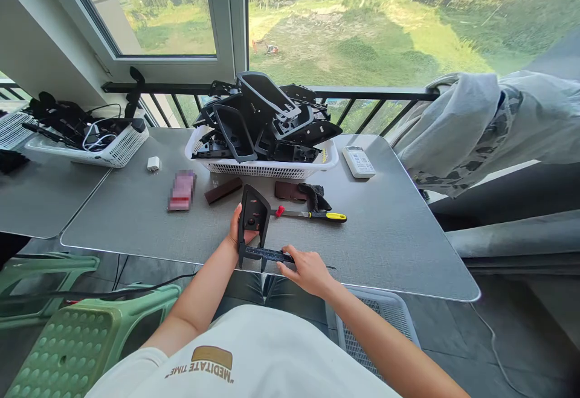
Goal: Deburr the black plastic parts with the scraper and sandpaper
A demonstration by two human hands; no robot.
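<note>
My left hand (242,231) is closed around a black plastic part (254,209), a hollow housing with a raised rim, tilted up over the table's front edge. In my right hand (308,270) is a dark caliper (272,255), gripped by its beam with thumb and fingers. The caliper's jaws span the lower end of the plastic part; whether both touch it I cannot tell. Just beyond my hands lie a file with a black and yellow handle (335,217), a small red piece (280,211), and a black glove-like cloth (316,196).
A white basket (258,170) heaped with black plastic parts stands at the table's back. Two brown blocks (223,191), a pinkish pack (182,190), a white adapter (153,163) and a white calculator-like device (359,162) lie around. Green stools (67,349) stand at lower left.
</note>
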